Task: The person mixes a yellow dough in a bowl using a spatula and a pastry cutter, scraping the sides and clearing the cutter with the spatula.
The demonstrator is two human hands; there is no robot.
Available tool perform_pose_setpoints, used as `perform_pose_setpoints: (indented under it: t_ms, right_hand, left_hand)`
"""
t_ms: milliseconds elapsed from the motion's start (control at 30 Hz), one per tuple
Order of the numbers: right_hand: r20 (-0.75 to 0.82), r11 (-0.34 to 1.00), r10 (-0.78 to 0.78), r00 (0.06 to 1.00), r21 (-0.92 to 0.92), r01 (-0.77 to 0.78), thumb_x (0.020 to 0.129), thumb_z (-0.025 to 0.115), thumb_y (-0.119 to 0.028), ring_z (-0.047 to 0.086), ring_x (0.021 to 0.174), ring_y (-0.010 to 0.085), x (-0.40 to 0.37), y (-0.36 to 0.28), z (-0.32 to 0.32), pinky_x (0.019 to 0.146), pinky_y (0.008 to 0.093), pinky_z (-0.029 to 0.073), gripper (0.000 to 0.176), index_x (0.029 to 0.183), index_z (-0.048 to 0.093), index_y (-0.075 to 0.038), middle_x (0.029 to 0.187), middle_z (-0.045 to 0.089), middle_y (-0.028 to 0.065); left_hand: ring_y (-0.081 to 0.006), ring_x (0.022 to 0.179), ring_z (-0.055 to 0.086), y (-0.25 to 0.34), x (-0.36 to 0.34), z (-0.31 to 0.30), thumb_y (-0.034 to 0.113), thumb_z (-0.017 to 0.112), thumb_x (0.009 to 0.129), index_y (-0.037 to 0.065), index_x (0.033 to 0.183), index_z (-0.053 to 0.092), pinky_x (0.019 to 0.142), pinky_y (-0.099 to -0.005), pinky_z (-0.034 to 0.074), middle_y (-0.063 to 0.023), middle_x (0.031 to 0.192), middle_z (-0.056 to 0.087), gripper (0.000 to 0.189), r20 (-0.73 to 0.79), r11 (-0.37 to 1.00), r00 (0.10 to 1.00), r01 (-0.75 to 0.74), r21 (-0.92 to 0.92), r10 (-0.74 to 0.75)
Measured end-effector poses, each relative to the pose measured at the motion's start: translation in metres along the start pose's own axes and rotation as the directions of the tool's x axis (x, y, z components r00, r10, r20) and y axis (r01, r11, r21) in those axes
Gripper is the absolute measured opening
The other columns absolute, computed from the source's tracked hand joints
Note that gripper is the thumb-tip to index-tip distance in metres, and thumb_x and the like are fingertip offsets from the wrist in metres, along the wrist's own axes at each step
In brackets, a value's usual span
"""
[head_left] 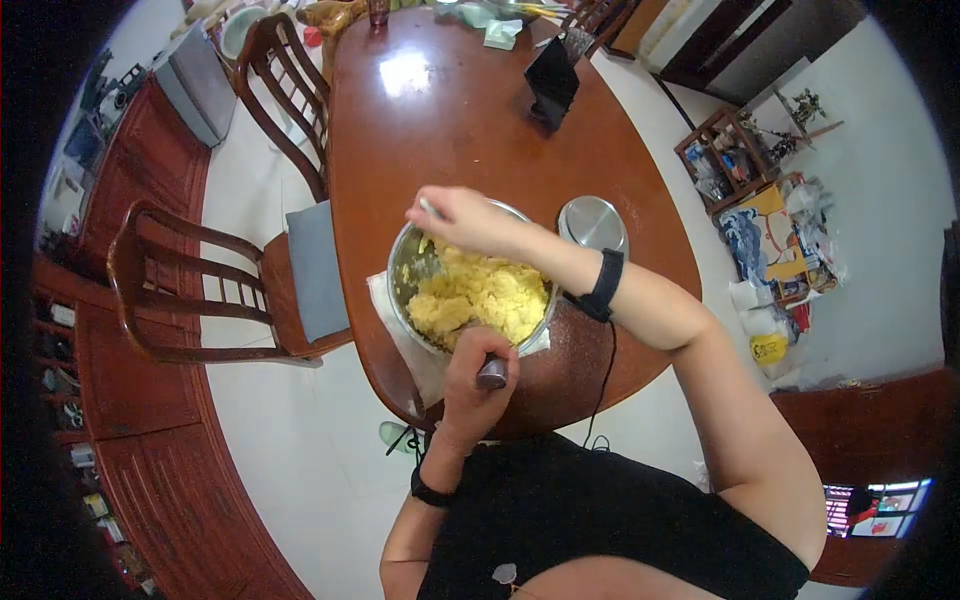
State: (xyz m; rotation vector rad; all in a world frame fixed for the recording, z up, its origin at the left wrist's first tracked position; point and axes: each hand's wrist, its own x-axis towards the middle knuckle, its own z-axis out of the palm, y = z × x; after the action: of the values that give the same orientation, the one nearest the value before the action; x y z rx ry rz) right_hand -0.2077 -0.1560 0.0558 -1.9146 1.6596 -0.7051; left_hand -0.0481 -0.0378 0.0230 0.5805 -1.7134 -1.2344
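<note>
A metal bowl [398,300] holding crumbly yellow mash [490,290] stands near the table's front edge. My left hand [480,375] is wrapped round the dark handle of a utensil [492,374] at the bowl's near side. The utensil's working end is hidden in the mash and behind my fingers, so its kind does not show. Above the bowl's far rim, my right hand [465,218] is closed, with a small pale tip [430,208] poking out between the fingers. What that tip belongs to, I cannot make out.
Under the bowl lies a pale cloth [410,355]. To its right are a round metal-topped item [594,224] and a black cable [604,385]. A dark tablet on a stand [552,85] is farther back. Wooden chairs [190,290] line the table's left side.
</note>
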Motion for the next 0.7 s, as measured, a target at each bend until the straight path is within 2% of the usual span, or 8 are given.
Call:
perform_pose_setpoints:
  t_ms: [100,133,200,233,267,333,600,700]
  right_hand:
    - [-0.047,0.981,-0.092,0.995,0.169,0.099,0.092,0.046,-0.028,0.053,0.074,0.0138,-0.016,-0.007,0.018,0.066,0.0289,0.042,0.029,0.088,0.051,0.000,0.076,0.055,0.0099]
    - [-0.040,0.981,-0.097,0.994,0.166,0.103,0.092,0.046,-0.028,0.053,0.074,0.0138,-0.018,-0.009,0.018,0.066,0.0289,0.042,0.029,0.088,0.051,0.000,0.076,0.055,0.0099]
    - [-0.184,0.968,-0.029,0.983,0.241,0.073,0.092,0.045,-0.029,0.048,0.063,0.0231,-0.028,-0.011,0.009,0.060,0.0343,0.040,0.029,0.083,0.048,-0.001,0.066,0.048,0.0138]
    - [-0.203,0.952,-0.003,0.979,0.299,0.065,0.093,0.044,-0.027,0.043,0.061,0.0174,-0.031,-0.011,0.006,0.059,0.0302,0.038,0.028,0.084,0.046,-0.001,0.065,0.044,0.0093]
    - [-0.182,0.951,-0.011,0.983,0.303,0.067,0.093,0.044,-0.027,0.043,0.061,0.0174,-0.036,-0.013,0.006,0.059,0.0301,0.038,0.028,0.084,0.046,-0.001,0.065,0.044,0.0093]
    - [-0.328,0.939,0.008,0.945,0.328,0.106,0.095,0.042,-0.027,0.042,0.062,0.0138,-0.043,-0.019,0.005,0.059,0.0279,0.038,0.027,0.084,0.045,-0.002,0.066,0.043,0.0055]
    - [-0.341,0.868,0.116,0.933,0.492,0.072,0.096,0.041,-0.027,0.041,0.065,0.0071,-0.050,-0.052,-0.013,0.059,0.0218,0.037,0.026,0.085,0.047,-0.004,0.069,0.043,-0.0015]
    - [-0.467,0.829,0.041,0.883,0.510,0.231,0.095,0.042,-0.024,0.040,0.062,0.0067,-0.049,-0.073,-0.035,0.056,0.0212,0.034,0.021,0.086,0.046,-0.005,0.067,0.041,-0.0016]
  left_hand:
    - [-0.0260,0.073,0.052,-0.001,-0.001,0.001,-0.004,0.060,0.072,0.005,0.081,0.049,0.068,-0.0315,0.043,-0.0101,0.078,0.050,0.017,0.027,0.999,0.999,0.031,-0.020,-0.031]
    - [-0.0268,0.074,0.052,-0.003,-0.001,0.000,-0.005,0.060,0.071,0.005,0.081,0.049,0.069,-0.0323,0.043,-0.0104,0.078,0.051,0.018,0.044,1.000,0.999,0.003,0.002,-0.003]
    - [-0.0276,0.075,0.052,-0.006,-0.004,0.000,-0.005,0.060,0.070,0.005,0.081,0.049,0.070,-0.0330,0.043,-0.0106,0.079,0.051,0.018,0.044,1.000,0.999,-0.015,0.025,0.014]
    - [-0.0284,0.076,0.052,-0.008,-0.004,0.000,-0.004,0.060,0.070,0.005,0.081,0.049,0.070,-0.0340,0.043,-0.0107,0.079,0.051,0.019,0.054,1.000,0.998,-0.027,0.004,0.027]
    - [-0.0292,0.077,0.052,-0.009,-0.006,0.000,-0.004,0.061,0.070,0.005,0.082,0.049,0.071,-0.0350,0.043,-0.0107,0.079,0.051,0.019,0.063,0.999,0.997,-0.036,-0.016,0.036]
    - [-0.0292,0.077,0.052,-0.008,-0.005,0.000,-0.003,0.061,0.069,0.006,0.081,0.049,0.071,-0.0357,0.042,-0.0106,0.079,0.051,0.019,0.052,0.999,0.998,-0.043,-0.028,0.044]
    - [-0.0289,0.078,0.050,-0.009,-0.005,-0.005,-0.002,0.058,0.067,0.008,0.081,0.046,0.076,-0.0374,0.038,-0.0092,0.077,0.050,0.021,0.058,0.996,0.997,-0.054,-0.072,0.058]
    - [-0.0291,0.080,0.049,-0.009,-0.005,-0.007,-0.001,0.057,0.067,0.007,0.082,0.046,0.076,-0.0375,0.038,-0.0093,0.078,0.050,0.021,0.093,0.996,0.994,-0.054,-0.075,0.061]
